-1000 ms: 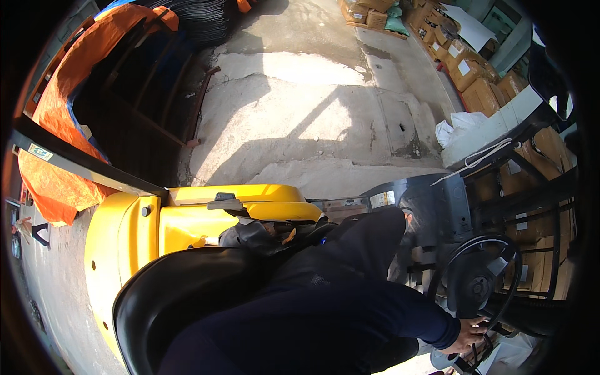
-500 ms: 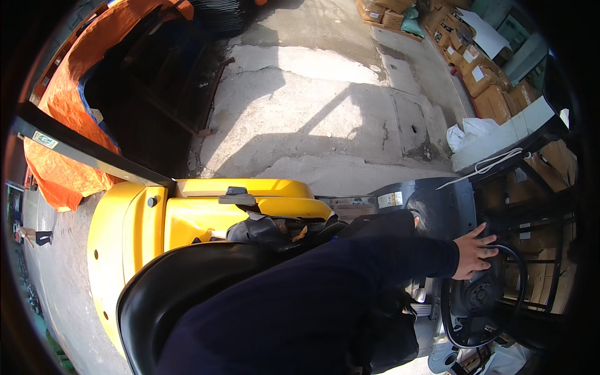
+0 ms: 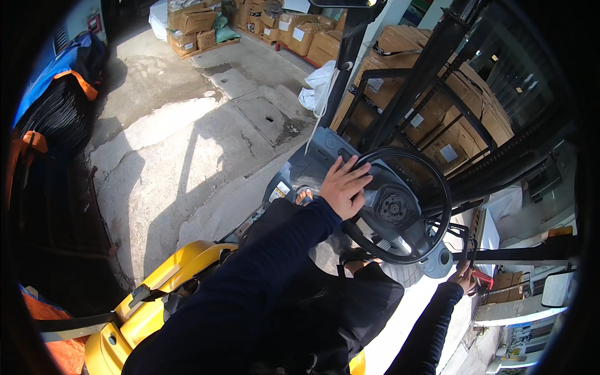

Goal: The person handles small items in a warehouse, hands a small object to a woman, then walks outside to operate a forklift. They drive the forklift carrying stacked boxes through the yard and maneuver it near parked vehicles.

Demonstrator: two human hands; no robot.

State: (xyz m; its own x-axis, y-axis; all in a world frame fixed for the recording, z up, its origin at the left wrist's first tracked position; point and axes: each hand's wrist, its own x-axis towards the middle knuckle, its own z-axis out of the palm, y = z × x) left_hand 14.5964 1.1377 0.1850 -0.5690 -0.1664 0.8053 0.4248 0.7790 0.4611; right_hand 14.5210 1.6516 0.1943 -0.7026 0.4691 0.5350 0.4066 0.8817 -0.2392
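I sit in a forklift with yellow bodywork (image 3: 178, 265). My left hand (image 3: 345, 187) lies flat over the left side of the black steering wheel (image 3: 447, 215), fingers stretched out and slightly apart. Beneath the wheel is a grey steering column (image 3: 373, 215) with a round hub. To the right of the wheel, my right hand (image 3: 464, 278) is closed around the lower part of a black control lever (image 3: 473, 245); its fingertips are partly hidden. A red part (image 3: 482, 279) shows just beside that hand. My feet in sandals rest on the floor of the cab.
Ahead, stacked cartons (image 3: 431, 119) stand behind the black mast (image 3: 409, 81). More boxes (image 3: 300, 32) and white sacks (image 3: 317, 84) line the far side. Concrete ground (image 3: 206, 134) stretches left, towards a dark bundle (image 3: 56, 112) under blue and orange tarps. A mirror (image 3: 558, 289) is at right.
The view has swung to the right, bringing the whole steering wheel, the mast and my right hand into sight. My left hand stays on the wheel with its fingers stretched out.
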